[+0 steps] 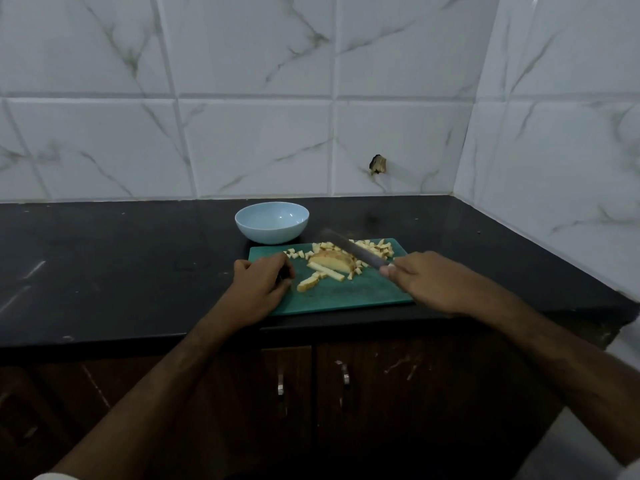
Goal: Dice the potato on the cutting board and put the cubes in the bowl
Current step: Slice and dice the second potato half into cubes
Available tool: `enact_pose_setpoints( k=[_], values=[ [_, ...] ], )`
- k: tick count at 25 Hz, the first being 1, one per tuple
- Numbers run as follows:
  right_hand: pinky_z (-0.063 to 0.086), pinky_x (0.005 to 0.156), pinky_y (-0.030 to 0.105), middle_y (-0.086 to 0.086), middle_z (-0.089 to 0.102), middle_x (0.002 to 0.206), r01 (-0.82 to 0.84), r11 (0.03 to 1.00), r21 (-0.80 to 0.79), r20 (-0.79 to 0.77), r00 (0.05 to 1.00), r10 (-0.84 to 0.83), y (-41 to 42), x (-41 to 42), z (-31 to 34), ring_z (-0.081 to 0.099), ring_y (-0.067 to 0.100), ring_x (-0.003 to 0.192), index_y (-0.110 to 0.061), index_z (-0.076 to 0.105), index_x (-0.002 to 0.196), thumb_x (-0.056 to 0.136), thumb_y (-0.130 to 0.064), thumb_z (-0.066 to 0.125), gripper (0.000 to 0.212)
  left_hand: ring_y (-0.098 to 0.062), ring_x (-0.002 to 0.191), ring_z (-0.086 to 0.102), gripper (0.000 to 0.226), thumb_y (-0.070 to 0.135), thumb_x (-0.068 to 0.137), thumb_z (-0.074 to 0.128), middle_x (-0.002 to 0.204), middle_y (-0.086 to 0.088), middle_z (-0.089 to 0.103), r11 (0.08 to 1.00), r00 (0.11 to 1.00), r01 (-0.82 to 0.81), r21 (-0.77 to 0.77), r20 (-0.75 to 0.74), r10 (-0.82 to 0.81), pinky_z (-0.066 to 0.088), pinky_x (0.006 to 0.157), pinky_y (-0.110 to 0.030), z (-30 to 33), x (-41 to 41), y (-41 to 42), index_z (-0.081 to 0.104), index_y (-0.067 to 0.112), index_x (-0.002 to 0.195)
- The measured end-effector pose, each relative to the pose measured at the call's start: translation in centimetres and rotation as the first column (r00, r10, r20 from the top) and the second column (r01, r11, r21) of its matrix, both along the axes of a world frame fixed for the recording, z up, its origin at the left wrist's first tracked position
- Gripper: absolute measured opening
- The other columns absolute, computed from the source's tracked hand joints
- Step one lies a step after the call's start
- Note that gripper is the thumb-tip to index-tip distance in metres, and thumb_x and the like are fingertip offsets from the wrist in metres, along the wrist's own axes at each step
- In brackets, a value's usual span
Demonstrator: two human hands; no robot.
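Note:
A green cutting board (353, 292) lies on the black counter. On it sits a potato chunk (331, 260) with cut strips (322, 275) in front and several cubes (375, 249) scattered at the back. My right hand (429, 282) grips a knife (349, 249) whose blade slants over the potato toward the back left. My left hand (261, 282) rests with curled fingers on the board's left edge, apart from the potato, holding nothing that I can see. A light blue bowl (272, 222) stands just behind the board; I see nothing in it.
The black counter (121, 265) stretches left and ends at a corner on the right, with white marbled tile walls (242, 133) behind and to the right. Brown cabinet doors with metal handles (344, 374) hang under the counter's front edge.

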State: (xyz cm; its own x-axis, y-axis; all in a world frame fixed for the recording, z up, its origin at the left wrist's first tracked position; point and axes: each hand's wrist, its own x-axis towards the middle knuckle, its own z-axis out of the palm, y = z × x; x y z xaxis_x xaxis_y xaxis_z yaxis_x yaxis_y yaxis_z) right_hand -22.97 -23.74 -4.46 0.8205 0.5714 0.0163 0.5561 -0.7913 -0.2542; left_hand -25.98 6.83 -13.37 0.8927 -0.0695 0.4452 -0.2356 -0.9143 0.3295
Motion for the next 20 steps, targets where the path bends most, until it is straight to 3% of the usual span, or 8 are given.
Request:
enact_pose_setpoints(
  k=[2,4,6,8,12,17,20],
  values=[
    [0.040,0.063,0.032,0.000,0.056,0.076,0.037,0.994,0.099,-0.006,0.999,-0.037,-0.3,1.7,-1.1,0.052,0.012,0.064,-0.026,0.051,0.078,0.108,-0.049,0.033,0.042,0.001,0.107,0.049,0.014,0.034,0.100,0.053,0.115,0.020,0.055,0.996,0.997,0.071,0.051,-0.029,-0.069,0.028,0.100,-0.041,0.3,0.3,-0.2,0.050,0.037,0.113],
    [0.043,0.052,0.030,0.000,0.057,0.069,0.083,0.956,0.283,-0.089,0.994,-0.060,0.5,3.3,-2.8,0.051,0.012,0.054,-0.023,0.052,0.079,0.108,-0.048,0.037,0.042,0.000,0.114,0.045,0.027,0.050,0.100,0.044,0.127,0.019,0.051,0.978,0.987,0.142,0.151,-0.089,-0.130,0.028,0.099,-0.040,0.7,1.1,-0.7,0.048,0.039,0.124],
    [0.039,0.045,0.027,-0.001,0.053,0.062,0.126,0.876,0.465,-0.136,0.988,-0.070,1.7,4.6,-4.1,0.046,0.008,0.045,-0.019,0.051,0.078,0.108,-0.047,0.039,0.043,-0.002,0.120,0.043,0.039,0.058,0.097,0.033,0.131,0.017,0.048,0.949,0.979,0.189,0.252,-0.127,-0.161,0.029,0.097,-0.040,1.0,2.1,-1.2,0.048,0.040,0.129],
    [0.037,0.047,0.027,-0.003,0.050,0.058,0.128,0.809,0.574,-0.098,0.991,-0.088,3.1,5.5,-4.8,0.042,0.004,0.040,-0.017,0.051,0.076,0.107,-0.045,0.041,0.043,-0.004,0.118,0.044,0.038,0.056,0.097,0.032,0.127,0.014,0.048,0.928,0.978,0.199,0.316,-0.115,-0.171,0.031,0.095,-0.040,1.2,3.1,-1.6,0.051,0.041,0.126],
    [0.040,0.054,0.030,-0.006,0.052,0.056,0.092,0.752,0.653,0.005,0.992,-0.125,4.7,7.1,-6.0,0.045,0.005,0.044,-0.024,0.050,0.070,0.107,-0.045,0.042,0.043,-0.006,0.109,0.044,0.033,0.058,0.096,0.032,0.115,0.013,0.047,0.902,0.984,0.178,0.393,-0.048,-0.173,0.032,0.090,-0.040,1.0,4.5,-1.9,0.055,0.042,0.115],
    [0.034,0.053,0.033,-0.011,0.046,0.047,0.179,0.644,0.743,-0.146,0.984,-0.105,4.9,8.3,-8.0,0.041,0.003,0.041,-0.023,0.048,0.070,0.104,-0.051,0.044,0.044,-0.011,0.103,0.044,0.028,0.057,0.091,0.039,0.107,0.014,0.045,0.926,0.998,0.009,0.377,0.059,-0.034,0.033,0.088,-0.041,0.7,5.5,-0.4,0.058,0.039,0.101],
    [0.034,0.049,0.030,-0.010,0.044,0.047,0.213,0.584,0.783,-0.203,0.976,-0.082,4.8,8.5,-8.2,0.038,0.004,0.039,-0.023,0.048,0.072,0.105,-0.050,0.045,0.043,-0.012,0.106,0.044,0.017,0.049,0.092,0.055,0.107,0.014,0.044,0.945,0.997,-0.041,0.326,0.068,0.020,0.027,0.087,-0.038,0.6,6.4,0.9,0.062,0.038,0.103]
  ],
)
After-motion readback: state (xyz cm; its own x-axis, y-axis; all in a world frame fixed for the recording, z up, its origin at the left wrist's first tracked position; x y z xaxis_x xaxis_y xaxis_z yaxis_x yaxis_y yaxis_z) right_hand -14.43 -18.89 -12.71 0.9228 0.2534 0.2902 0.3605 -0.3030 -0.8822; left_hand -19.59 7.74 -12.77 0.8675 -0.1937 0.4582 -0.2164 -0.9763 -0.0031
